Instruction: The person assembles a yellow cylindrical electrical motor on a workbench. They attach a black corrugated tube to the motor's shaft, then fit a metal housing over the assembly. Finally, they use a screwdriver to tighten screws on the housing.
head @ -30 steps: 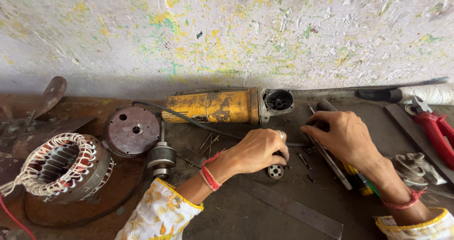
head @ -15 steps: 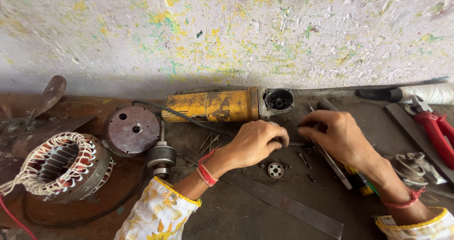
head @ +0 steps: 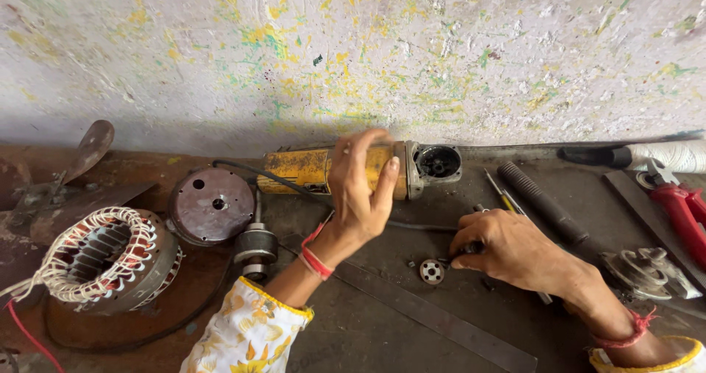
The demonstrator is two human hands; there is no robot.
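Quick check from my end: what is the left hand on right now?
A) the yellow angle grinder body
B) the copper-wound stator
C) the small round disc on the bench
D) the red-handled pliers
A: the left hand is raised with its fingers wrapped over the yellow angle grinder body by the wall, while the small round disc lies untouched on the bench near the right hand.

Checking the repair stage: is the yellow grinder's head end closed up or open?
Open. The yellow grinder lies on its side, and its head end shows a bare round cavity with no disc or cover fitted.
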